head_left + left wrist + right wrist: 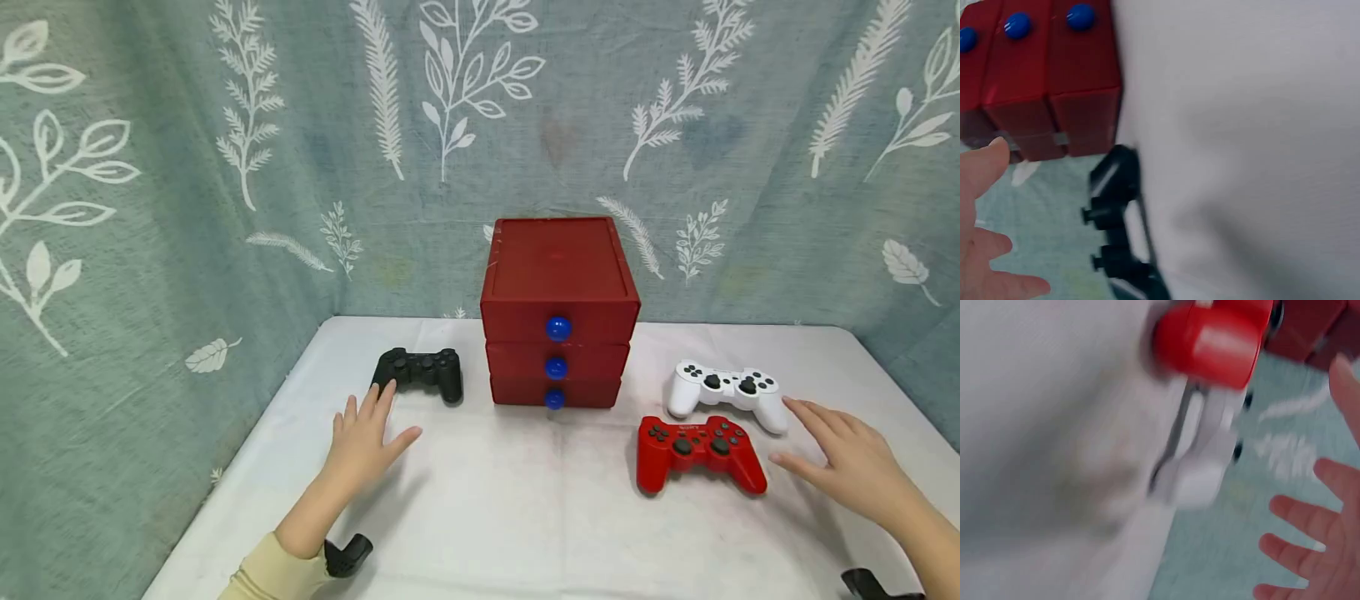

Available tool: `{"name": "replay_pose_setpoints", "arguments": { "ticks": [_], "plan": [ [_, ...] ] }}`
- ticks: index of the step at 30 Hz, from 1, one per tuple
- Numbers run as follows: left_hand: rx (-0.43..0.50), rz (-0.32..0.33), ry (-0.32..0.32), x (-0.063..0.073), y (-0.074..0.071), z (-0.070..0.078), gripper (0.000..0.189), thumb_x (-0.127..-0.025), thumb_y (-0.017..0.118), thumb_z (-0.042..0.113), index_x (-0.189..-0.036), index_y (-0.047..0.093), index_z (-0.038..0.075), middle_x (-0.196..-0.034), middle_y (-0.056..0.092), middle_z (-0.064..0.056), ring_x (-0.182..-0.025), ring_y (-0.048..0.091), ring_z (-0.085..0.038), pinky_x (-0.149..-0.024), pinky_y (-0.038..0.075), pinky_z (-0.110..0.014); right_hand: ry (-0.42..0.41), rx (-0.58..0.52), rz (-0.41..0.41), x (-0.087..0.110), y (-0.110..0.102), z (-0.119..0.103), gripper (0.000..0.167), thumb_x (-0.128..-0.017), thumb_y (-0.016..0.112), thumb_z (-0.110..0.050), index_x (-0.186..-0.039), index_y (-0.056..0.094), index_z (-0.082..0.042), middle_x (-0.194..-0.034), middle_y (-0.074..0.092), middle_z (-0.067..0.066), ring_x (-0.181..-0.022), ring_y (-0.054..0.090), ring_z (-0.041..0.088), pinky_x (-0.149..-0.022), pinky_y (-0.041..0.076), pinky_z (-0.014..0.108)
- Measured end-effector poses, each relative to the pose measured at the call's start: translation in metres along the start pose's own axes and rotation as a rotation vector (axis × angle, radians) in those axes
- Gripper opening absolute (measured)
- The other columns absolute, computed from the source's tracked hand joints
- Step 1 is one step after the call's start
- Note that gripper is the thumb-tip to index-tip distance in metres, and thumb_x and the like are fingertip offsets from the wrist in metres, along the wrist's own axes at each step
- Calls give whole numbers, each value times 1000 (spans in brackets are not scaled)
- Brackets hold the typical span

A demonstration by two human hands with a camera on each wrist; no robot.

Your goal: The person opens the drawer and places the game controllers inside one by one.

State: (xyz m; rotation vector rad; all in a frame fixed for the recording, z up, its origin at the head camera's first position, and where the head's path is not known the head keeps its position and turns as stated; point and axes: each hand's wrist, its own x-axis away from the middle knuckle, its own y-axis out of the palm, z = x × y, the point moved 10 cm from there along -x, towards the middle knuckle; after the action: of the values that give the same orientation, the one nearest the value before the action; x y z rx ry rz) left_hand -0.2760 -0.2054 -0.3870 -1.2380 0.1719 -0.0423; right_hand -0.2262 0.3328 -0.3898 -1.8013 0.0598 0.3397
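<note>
My left hand [362, 443] is spread with fingers extended, its fingertips overlapping the near edge of a black game controller [422, 373] in the head view. Nothing is in its grasp. On the right, my right hand [855, 458] also has its fingers extended and holds nothing. Its fingertips are beside the right grip of a white game controller [723, 390], while the thumb points toward a red game controller [701, 454] lying just in front of the white one. In the right wrist view, the spread fingers [1300, 519] appear apart from both controllers.
A dark red cabinet of three stacked drawers [558, 258] with blue round knobs stands at the back middle of the white-covered table [525, 517]. Behind and to the sides hangs a grey-green curtain [315, 125] with white leaf prints.
</note>
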Motion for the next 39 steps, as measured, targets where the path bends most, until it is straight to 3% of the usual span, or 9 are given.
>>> {"name": "replay_pose_setpoints", "arguments": {
  "ticks": [6,13,17,22,28,34,39],
  "plan": [
    [93,113,81,-18,-38,14,75,-90,53,44,-145,22,3,-140,36,-26,-124,34,-48,-98,26,-60,-74,-118,34,-29,-15,-44,74,-79,69,-38,-135,39,0,-121,49,30,-105,41,48,-82,29,61],
    [216,47,78,-46,-59,33,74,-92,41,54,-148,14,14,-141,37,-20,-126,37,-40,-96,32,-57,-113,-284,-18,-56,-16,-87,69,-83,67,-32,-136,38,0,-124,50,27,-110,43,44,-85,33,61],
    [240,40,106,-65,-68,53,71,-92,41,52,-148,14,18,-140,41,-17,-122,42,-38,-93,36,-56,-147,-356,-49,-68,-12,-108,66,-85,64,-30,-138,37,-2,-123,52,22,-110,45,39,-86,36,59],
    [352,-20,139,-87,-72,75,70,-91,42,55,-148,15,25,-139,43,-14,-125,41,-35,-96,36,-53,-188,-410,-50,-79,-12,-130,65,-86,63,-30,-140,35,-6,-123,54,17,-109,49,34,-83,40,53],
    [461,-110,142,-105,-70,91,71,-89,45,56,-147,15,29,-139,42,-12,-123,44,-31,-97,36,-50,-213,-431,-51,-89,-14,-149,63,-86,63,-29,-139,37,-8,-123,54,14,-107,50,30,-69,47,37],
    [482,-162,131,-116,-68,99,73,-87,44,60,-147,13,33,-141,40,-9,-126,42,-30,-97,36,-50,-251,-465,-49,-98,-16,-161,64,-86,64,-26,-141,35,-10,-123,54,13,-105,52,29,-86,42,47],
    [484,-175,161,-124,-71,110,74,-87,46,59,-147,13,31,-141,40,-7,-126,42,-28,-96,38,-47,-284,-495,-15,-106,-20,-172,62,-85,66,-23,-139,38,-9,-119,56,11,-101,54,24,-85,42,44]
  ]
}}
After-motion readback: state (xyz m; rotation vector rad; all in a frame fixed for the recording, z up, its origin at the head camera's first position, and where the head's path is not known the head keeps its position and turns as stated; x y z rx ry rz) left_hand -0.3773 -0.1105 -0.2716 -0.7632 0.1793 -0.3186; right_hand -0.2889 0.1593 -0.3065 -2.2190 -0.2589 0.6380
